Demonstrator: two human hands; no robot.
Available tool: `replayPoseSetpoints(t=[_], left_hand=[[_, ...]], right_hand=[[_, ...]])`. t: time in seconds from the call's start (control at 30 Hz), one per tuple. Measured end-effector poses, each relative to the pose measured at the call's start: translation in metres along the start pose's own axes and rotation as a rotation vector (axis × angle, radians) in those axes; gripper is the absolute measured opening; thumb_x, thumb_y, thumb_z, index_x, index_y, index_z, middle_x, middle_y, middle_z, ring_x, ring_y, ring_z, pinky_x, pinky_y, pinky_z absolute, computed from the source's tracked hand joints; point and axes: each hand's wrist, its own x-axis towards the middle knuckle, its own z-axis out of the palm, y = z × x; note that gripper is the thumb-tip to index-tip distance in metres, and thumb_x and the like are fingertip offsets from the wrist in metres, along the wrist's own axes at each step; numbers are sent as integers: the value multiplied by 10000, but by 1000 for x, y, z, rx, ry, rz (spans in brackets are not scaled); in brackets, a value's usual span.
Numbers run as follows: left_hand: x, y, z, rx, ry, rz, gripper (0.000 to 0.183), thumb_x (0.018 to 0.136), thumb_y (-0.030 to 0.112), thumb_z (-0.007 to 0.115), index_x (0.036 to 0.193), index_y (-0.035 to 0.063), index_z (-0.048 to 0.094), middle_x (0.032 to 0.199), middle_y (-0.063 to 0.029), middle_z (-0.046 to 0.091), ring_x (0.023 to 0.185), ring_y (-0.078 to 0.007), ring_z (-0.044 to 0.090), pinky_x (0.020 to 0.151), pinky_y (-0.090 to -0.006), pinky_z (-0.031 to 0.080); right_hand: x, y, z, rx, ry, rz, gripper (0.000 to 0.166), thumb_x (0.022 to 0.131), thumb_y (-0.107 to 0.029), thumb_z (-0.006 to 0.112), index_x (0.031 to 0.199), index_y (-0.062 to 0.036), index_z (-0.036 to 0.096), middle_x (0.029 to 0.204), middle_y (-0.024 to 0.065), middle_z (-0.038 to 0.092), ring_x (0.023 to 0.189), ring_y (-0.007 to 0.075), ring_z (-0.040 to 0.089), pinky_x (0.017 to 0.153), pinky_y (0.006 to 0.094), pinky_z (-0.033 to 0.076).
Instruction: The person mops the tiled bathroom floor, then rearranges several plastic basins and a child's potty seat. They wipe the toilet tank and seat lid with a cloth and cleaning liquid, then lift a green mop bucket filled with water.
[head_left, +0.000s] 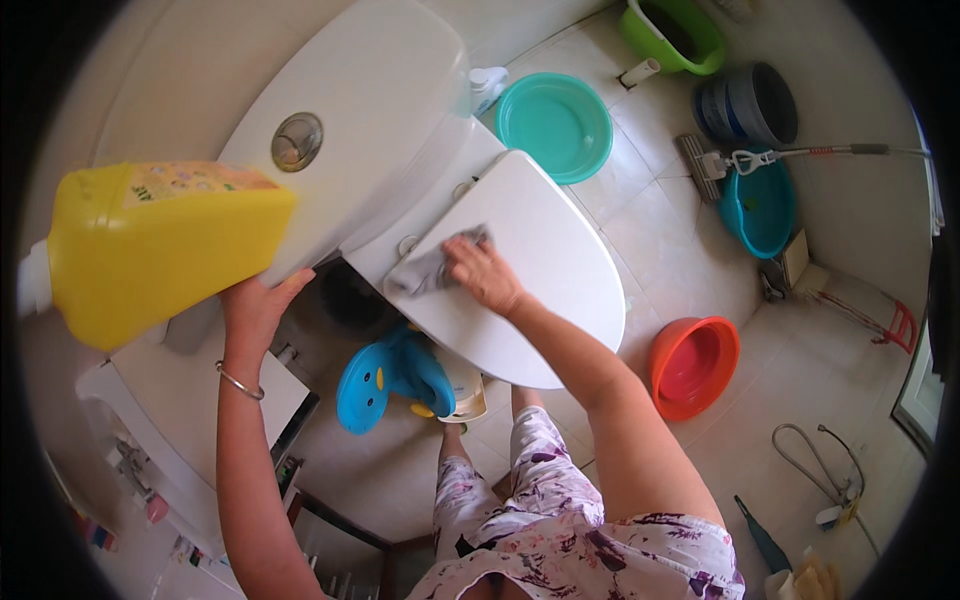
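A grey cloth (431, 270) lies bunched under my right hand (484, 271), which presses it against the white closed toilet lid (555, 270) near the hinges. My left hand (259, 307) rests at the near edge of the white toilet cistern (360, 112), its thumb along the rim. The yellow plastic jug (172, 247) with a white cap lies in front of that hand's fingers and hides them, so their grip does not show. On the cistern top sits a round metal flush button (297, 142).
A turquoise basin (555, 124), red basin (686, 367), grey bucket (750, 105) and green tub (671, 34) stand on the tiled floor. A sponge mop (705, 165) leans at the right. Beside the toilet is a blue child's seat (390, 379); a washbasin (165, 435) is at the left.
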Motion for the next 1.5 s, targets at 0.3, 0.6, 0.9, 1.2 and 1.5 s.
replayPoseSetpoints(t=[0.3,0.6,0.9,1.2,1.5], left_hand=[[1,-3,0,28,-72,-119,466,703,177,714,1080,-31,535,1057,-104,558,963,-224,519,897,-306,366],[0,-4,3,-72,-91,-170,471,711,143,707,1108,-34,525,1124,-106,536,1006,-215,505,922,-301,354],[0,-4,2,118,-68,-44,506,718,170,705,1124,-46,496,1127,-133,531,1016,-230,499,913,-309,358],[0,-33,4,39,-54,-47,442,700,238,718,1023,-20,561,998,-126,599,897,-272,551,845,-326,401],[8,-24,4,245,81,210,535,635,358,748,989,0,568,963,-142,583,879,-319,520,818,-393,376]], right_hand=[[14,106,-52,7,324,595,318,684,-75,586,961,-34,436,1171,166,470,1108,346,436,887,448,363],[-161,97,-60,177,280,960,289,754,-81,550,1018,-72,432,1015,150,502,977,336,485,793,415,416],[-298,14,-29,235,295,1374,270,794,-96,529,1021,-8,411,958,230,508,879,390,499,756,427,406],[-316,-88,35,477,610,1781,389,797,-164,544,1080,54,391,1018,258,508,959,358,509,840,401,395],[-216,-151,35,782,172,1769,398,806,-228,582,1063,44,445,971,220,542,913,275,532,818,361,420]])
